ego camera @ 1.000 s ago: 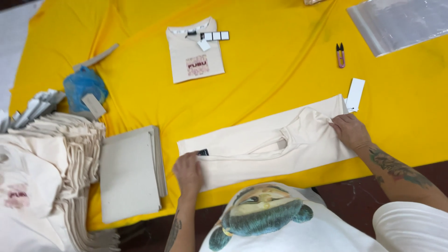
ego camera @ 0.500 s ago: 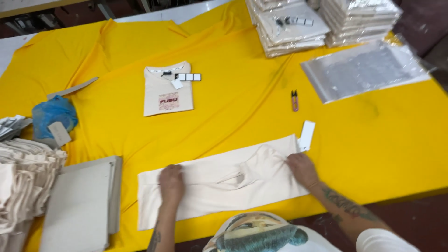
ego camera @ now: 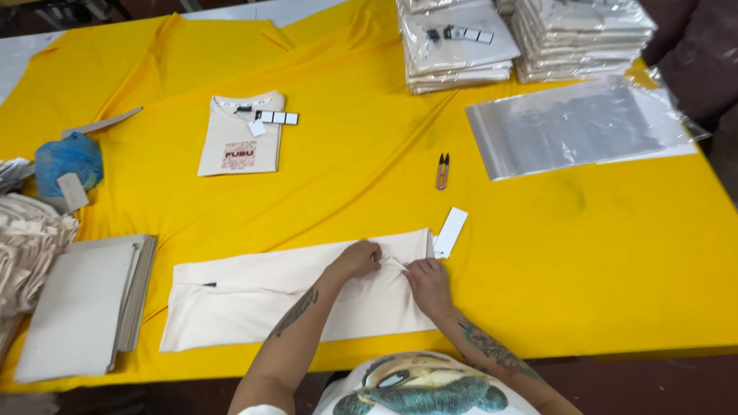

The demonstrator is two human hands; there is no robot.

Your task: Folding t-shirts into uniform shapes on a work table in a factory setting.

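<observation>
Folded shirt [ego camera: 241, 143] toward far-left tabletop [ego camera: 615, 253]; thread snips [ego camera: 443, 170] mid-tabletop; clear bags [ego camera: 576, 127] and bagged stacks [ego camera: 523, 38] at far-right corner; cardboard sheets [ego camera: 81, 307] near-left edge.

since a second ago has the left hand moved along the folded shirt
Yes. The left hand slid right along the cream garment to meet the right hand.

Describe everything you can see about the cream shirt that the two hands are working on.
The cream shirt lies flat near the front edge of the yellow cloth, folded lengthwise into a long band of soft knit-looking fabric. A small dark mark shows near its left end. A white tag sticks out at its upper right corner. The left hand and right hand both press on its right part, pinching a small fold between them.
</observation>
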